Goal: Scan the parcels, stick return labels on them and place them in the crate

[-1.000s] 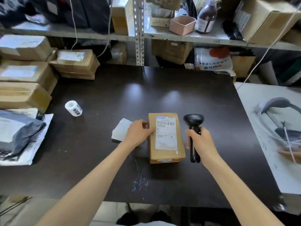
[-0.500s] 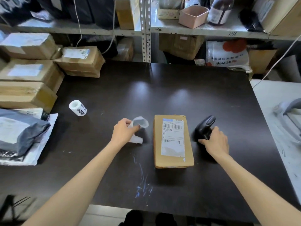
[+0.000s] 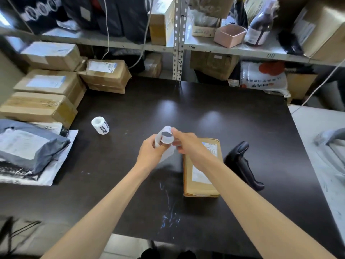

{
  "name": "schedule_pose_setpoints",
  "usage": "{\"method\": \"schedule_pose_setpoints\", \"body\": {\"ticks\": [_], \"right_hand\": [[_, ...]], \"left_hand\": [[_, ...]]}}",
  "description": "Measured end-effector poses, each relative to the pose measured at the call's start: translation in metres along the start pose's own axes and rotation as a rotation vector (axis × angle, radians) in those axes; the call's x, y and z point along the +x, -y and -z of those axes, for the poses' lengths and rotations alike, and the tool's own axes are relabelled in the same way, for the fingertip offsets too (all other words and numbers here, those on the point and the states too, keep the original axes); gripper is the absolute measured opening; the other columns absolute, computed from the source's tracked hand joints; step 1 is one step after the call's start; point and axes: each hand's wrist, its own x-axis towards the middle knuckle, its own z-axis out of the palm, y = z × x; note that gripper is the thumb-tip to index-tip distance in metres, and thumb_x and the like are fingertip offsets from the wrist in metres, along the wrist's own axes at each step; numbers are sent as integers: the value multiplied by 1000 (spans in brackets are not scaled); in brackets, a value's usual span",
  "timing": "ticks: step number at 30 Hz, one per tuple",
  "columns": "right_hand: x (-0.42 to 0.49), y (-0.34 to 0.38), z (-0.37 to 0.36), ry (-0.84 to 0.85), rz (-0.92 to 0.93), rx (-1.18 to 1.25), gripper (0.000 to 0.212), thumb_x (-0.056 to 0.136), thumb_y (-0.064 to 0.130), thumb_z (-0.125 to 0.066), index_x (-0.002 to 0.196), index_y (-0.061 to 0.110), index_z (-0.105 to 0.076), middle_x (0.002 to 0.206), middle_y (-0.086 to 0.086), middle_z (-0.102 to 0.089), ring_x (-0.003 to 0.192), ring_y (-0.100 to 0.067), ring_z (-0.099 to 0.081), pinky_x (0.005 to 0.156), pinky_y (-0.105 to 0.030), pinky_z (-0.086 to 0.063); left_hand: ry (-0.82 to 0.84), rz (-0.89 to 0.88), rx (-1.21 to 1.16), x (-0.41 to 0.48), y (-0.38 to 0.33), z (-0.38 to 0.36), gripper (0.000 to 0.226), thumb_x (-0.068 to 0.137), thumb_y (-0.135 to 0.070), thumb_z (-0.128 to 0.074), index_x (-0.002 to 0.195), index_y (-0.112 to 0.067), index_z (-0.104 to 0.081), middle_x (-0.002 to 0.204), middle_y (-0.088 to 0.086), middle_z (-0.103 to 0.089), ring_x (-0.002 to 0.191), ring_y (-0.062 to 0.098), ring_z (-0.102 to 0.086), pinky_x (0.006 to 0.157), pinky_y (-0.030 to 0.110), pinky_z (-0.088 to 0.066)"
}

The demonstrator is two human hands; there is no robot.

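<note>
Brown cardboard parcel (image 3: 201, 187) is seen lying flat on a dark table (image 3: 205, 101), a little right of centre, with its white shipping label facing up. Part of it is hidden by the right forearm.

Above the table, just left of the parcel's far end, a curled white label strip (image 3: 165, 136) is held between both hands. Its lower end is pinched by the left hand (image 3: 149, 156), whose fingers are curled round it. Its upper end, which carries black print, is pinched by the fingertips of the right hand (image 3: 188, 146).

A black scanner (image 3: 242, 163) is laid on its side on the table just right of the parcel, apart from both hands. A white label roll (image 3: 100, 126) with black print is placed on the table well left of the hands.

Further left, taped cardboard boxes (image 3: 48, 85) are stacked along the table edge, and grey mailer bags (image 3: 31, 146) are piled in front of them. Behind the table, metal shelves (image 3: 242, 51) are loaded with more boxes, a pink tray (image 3: 230, 35) and a dark bottle (image 3: 258, 27).
</note>
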Motion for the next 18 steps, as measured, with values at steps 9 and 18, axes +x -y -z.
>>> {"method": "schedule_pose_setpoints", "body": {"ticks": [9, 18], "right_hand": [[-2, 2, 4, 20, 216, 422, 18, 85, -1, -69, 92, 7, -55, 85, -11, -68, 90, -26, -69, 83, -36, -55], [4, 2, 32, -110, 325, -249, 25, 79, 23, -80, 74, 15, -57, 84, -8, -71, 76, -23, -68, 55, -28, -46]], "left_hand": [[56, -185, 321, -2, 5, 26, 17, 88, -19, -68, 86, -7, -56, 70, 0, -58, 61, 14, -45, 51, 19, -32], [814, -44, -207, 3, -26, 60, 58, 81, -32, -66, 133, -11, -53, 120, 2, -65, 107, 16, -61, 90, 27, -49]]}}
